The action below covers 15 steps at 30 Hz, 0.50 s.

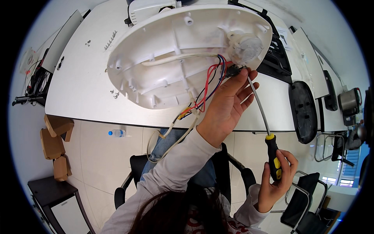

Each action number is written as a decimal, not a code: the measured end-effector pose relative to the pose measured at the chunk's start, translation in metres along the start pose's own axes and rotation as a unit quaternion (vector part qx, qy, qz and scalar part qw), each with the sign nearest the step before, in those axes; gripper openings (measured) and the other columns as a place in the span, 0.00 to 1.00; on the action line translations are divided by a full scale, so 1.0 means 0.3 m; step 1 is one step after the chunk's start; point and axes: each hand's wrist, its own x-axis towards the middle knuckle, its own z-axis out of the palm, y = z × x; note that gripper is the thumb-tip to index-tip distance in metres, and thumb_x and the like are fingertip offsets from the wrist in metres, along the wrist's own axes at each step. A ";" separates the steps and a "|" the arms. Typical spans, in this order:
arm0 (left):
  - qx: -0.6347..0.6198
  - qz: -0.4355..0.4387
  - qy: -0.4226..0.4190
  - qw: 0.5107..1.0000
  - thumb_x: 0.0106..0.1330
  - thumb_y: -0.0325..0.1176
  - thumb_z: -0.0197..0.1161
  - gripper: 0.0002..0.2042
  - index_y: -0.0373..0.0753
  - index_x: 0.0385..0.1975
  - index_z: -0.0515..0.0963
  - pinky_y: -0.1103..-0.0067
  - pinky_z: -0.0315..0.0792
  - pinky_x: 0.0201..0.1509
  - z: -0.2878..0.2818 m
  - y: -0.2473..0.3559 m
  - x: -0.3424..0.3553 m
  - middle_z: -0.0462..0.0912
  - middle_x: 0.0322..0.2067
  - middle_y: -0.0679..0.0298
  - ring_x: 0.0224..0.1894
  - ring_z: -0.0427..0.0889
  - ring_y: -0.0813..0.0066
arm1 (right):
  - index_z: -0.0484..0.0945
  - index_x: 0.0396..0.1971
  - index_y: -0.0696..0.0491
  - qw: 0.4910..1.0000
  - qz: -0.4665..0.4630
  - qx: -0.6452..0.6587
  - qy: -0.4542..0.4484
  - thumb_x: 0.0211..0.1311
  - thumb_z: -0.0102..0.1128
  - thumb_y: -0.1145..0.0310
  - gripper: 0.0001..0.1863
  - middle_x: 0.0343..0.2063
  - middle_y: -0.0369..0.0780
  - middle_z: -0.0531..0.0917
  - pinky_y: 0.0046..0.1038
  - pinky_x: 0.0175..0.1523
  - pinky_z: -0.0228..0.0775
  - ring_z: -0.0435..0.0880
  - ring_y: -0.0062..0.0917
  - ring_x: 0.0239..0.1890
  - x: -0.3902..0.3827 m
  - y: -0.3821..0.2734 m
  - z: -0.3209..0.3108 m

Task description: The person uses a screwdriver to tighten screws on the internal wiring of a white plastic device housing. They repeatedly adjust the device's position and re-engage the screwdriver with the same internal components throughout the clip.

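Observation:
A large oval white plastic shell [152, 39] lies on the table with its ribbed inner side up. At its right end sits a round, translucent whitish part [246, 48]. Next to that part, my left hand [226, 103] pinches a small black component [233, 71] between thumb and fingers. Red, blue and black wires [212, 74] run from there to a yellow-wrapped bundle [184, 114] and a white cable that hangs over the table edge. My right hand [274, 187] grips a black-and-yellow screwdriver [271, 150] by its handle; the shaft's tip meets the left fingertips, where contact is partly hidden.
Loose screws [110, 40] lie in small groups at the table's left. Behind the shell is an open black tool case [274, 54]. A dark oval cover [303, 113] lies at the right edge. On the floor are cardboard boxes [52, 144] and a bottle [117, 133].

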 end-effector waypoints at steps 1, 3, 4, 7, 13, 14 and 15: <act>-0.002 0.001 0.000 1.000 0.61 0.41 0.62 0.11 0.47 0.40 0.76 0.78 0.65 0.52 -0.002 0.001 0.000 0.80 0.41 0.74 0.45 0.75 0.77 | 0.76 0.43 0.55 1.000 0.000 -0.001 0.001 0.42 0.58 0.87 0.24 0.46 0.45 0.70 0.28 0.47 0.67 0.76 0.33 0.42 -0.001 0.001 0.000; -0.005 0.002 -0.001 1.000 0.61 0.41 0.62 0.11 0.47 0.40 0.76 0.78 0.65 0.51 -0.004 0.001 0.000 0.80 0.41 0.74 0.45 0.75 0.77 | 0.76 0.44 0.55 1.000 0.000 0.001 0.004 0.42 0.58 0.87 0.24 0.46 0.45 0.69 0.28 0.47 0.67 0.76 0.33 0.42 -0.004 0.002 0.002; -0.007 0.001 -0.003 1.000 0.61 0.41 0.62 0.10 0.46 0.40 0.76 0.78 0.65 0.51 -0.004 0.003 -0.002 0.80 0.41 0.74 0.45 0.75 0.77 | 0.76 0.44 0.55 1.000 0.001 0.004 0.006 0.42 0.58 0.87 0.24 0.46 0.45 0.69 0.28 0.47 0.67 0.76 0.33 0.42 -0.005 0.002 0.004; -0.018 -0.010 -0.010 1.000 0.61 0.40 0.62 0.10 0.46 0.39 0.76 0.78 0.65 0.50 0.003 0.001 -0.003 0.80 0.39 0.74 0.45 0.75 0.76 | 0.76 0.43 0.55 1.000 0.006 0.003 0.012 0.42 0.58 0.88 0.24 0.46 0.45 0.69 0.29 0.48 0.67 0.76 0.33 0.42 -0.008 -0.002 -0.001; -0.035 -0.015 -0.014 0.999 0.62 0.39 0.61 0.09 0.46 0.39 0.76 0.78 0.65 0.50 0.002 0.004 -0.006 0.80 0.37 0.75 0.44 0.76 0.76 | 0.76 0.43 0.55 1.000 0.010 0.002 0.012 0.43 0.58 0.87 0.23 0.45 0.45 0.69 0.30 0.49 0.67 0.75 0.34 0.44 -0.012 -0.001 0.005; -0.037 -0.018 -0.014 0.999 0.62 0.39 0.61 0.09 0.46 0.39 0.76 0.78 0.65 0.50 0.003 0.005 -0.007 0.80 0.37 0.74 0.44 0.76 0.76 | 0.76 0.43 0.56 1.000 0.011 0.001 0.013 0.43 0.58 0.87 0.23 0.45 0.45 0.69 0.30 0.49 0.67 0.75 0.34 0.44 -0.012 -0.002 0.006; -0.039 -0.020 -0.014 0.999 0.62 0.39 0.61 0.09 0.46 0.39 0.76 0.78 0.65 0.50 0.004 0.005 -0.007 0.80 0.37 0.74 0.44 0.76 0.76 | 0.76 0.44 0.56 1.000 0.011 0.001 0.012 0.44 0.57 0.87 0.22 0.45 0.44 0.70 0.29 0.50 0.66 0.74 0.33 0.45 -0.013 -0.002 0.005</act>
